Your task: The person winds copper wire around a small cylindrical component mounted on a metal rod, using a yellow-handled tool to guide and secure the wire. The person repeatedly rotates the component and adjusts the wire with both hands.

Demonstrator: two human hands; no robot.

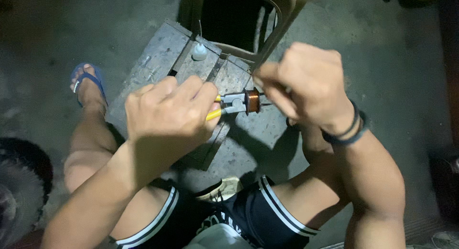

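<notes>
shorts [248, 215]: black, white side stripes | wristbands [351, 129]: dark, right wrist | flip-flop [86, 77]: blue

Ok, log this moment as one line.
left hand: grips yellow-handled pliers | pliers: clamped on copper coil | right hand: pinching at coil | under: wooden block

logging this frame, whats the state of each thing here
left hand: closed around pliers handles
pliers: jaws shut on the coil
coil: copper, held upright above the block
right hand: pinching at the coil
bottle: standing on the block, capped
block: flat on floor
</notes>
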